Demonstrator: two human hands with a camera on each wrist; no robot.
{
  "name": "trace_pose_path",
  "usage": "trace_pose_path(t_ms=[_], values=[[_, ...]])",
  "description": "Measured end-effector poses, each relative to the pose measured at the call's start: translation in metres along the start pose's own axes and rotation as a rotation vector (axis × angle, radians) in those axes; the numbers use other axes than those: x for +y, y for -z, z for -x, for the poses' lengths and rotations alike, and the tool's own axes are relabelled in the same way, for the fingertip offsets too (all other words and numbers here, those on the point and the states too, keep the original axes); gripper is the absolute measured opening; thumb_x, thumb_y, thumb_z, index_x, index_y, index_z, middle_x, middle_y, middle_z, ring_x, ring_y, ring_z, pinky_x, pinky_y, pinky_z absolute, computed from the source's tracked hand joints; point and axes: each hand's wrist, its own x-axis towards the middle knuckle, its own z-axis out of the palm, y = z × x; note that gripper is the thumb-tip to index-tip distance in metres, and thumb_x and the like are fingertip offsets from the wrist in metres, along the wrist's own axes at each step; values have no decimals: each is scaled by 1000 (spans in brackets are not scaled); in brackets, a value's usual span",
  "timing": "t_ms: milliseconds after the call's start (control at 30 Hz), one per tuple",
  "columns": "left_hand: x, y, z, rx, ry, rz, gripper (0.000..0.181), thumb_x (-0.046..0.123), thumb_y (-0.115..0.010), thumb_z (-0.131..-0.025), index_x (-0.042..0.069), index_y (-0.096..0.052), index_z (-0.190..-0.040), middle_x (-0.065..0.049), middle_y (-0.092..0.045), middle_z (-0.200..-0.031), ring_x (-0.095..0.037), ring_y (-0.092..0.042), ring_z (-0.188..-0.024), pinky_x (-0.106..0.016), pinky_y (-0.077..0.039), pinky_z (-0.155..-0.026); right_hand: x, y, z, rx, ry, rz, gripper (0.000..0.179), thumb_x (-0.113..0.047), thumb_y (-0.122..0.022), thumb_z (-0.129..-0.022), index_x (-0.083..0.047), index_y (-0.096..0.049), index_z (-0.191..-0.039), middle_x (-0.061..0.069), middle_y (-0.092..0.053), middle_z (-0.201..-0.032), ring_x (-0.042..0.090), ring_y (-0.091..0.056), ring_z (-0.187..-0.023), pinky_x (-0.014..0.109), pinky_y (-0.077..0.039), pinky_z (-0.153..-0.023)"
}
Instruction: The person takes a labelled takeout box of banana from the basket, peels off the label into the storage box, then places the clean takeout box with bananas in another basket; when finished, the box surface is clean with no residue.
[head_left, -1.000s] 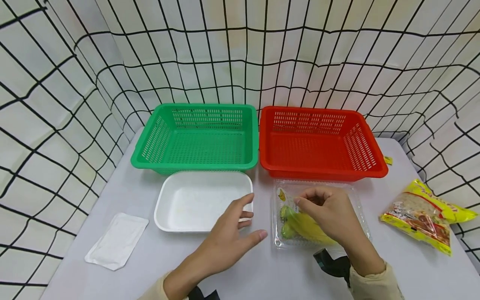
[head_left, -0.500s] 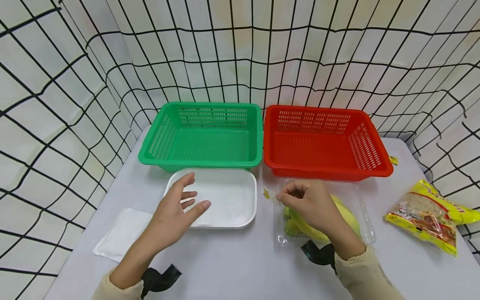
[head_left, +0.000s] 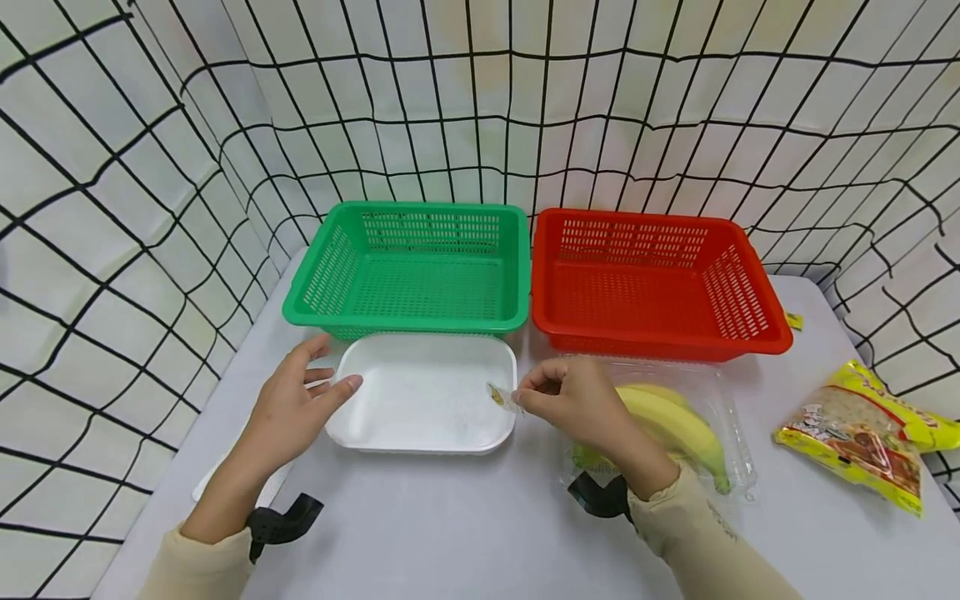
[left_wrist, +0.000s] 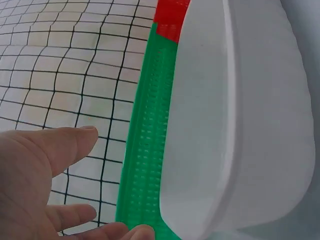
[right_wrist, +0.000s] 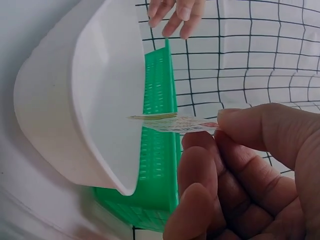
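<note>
Thumb and index finger of my right hand (head_left: 576,398) pinch a small clear label (head_left: 498,395) with a banana picture on it. In the head view the label hangs over the right rim of a white tray (head_left: 416,392). The right wrist view shows the label (right_wrist: 172,122) nearly edge-on. My left hand (head_left: 288,408) is by the tray's left end, fingers spread and holding nothing. Whether it touches the tray is unclear. Yellow bananas (head_left: 671,421), green at the ends, lie in a clear plastic box (head_left: 742,442), partly hidden by my right forearm.
A green basket (head_left: 405,327) and a red basket (head_left: 660,342) stand side by side behind the tray and box. A yellow snack bag (head_left: 855,433) lies at the right. A white packet (head_left: 276,483) is mostly under my left forearm. Black netting surrounds the table.
My right hand has moved left with the label, from above the clear box to the tray's right rim. My left hand has moved left across the tray to its far end.
</note>
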Motion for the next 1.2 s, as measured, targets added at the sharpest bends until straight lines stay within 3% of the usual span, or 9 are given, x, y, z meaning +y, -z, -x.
trace_pose_path(t_ms=[167,400,733,1000,1200], values=[[-18,2,-7,-13,58,-50,82,38,-65,-104,-7,-26,-160,-34,-39,-157,-54,-53,-132,-62,-56,-92,0,-7,-4,-28,-17,12,8,-7,-79,-90,-8,-78,-82,-2,-67,-73,15,-56,-69,23,-47,-60],[-35,1,-10,-85,118,-88,75,49,-60,-105,-4,-41,-154,-30,-54,-147,-47,-60,-125,-55,-58,-91,0,-15,-10,-71,-21,28,10,-8,-77,-91,-8,-77,-81,-3,-68,-73,13,-63,-64,25,-46,-55],[-45,-5,-14,-105,129,-68,68,46,-61,-105,-1,-46,-152,-28,-62,-136,-44,-64,-120,-51,-58,-89,-3,-24,-21,-121,-28,83,11,-10,-75,-93,-10,-77,-82,-4,-70,-76,13,-65,-63,28,-52,-55],[-47,-8,-16,-104,122,-6,59,37,-64,-105,-3,-52,-147,-22,-67,-126,-36,-67,-112,-29,-57,-74,-4,-28,-27,-114,42,147,12,-10,-75,-90,-14,-77,-78,-8,-69,-73,11,-59,-68,25,-47,-57],[-48,-9,-17,-106,134,22,51,27,-61,-106,-5,-52,-145,-20,-68,-118,-29,-68,-100,-28,-56,-68,-4,-33,-32,-134,54,180,13,-12,-77,-89,-16,-78,-76,-12,-69,-70,10,-59,-71,24,-48,-59]])
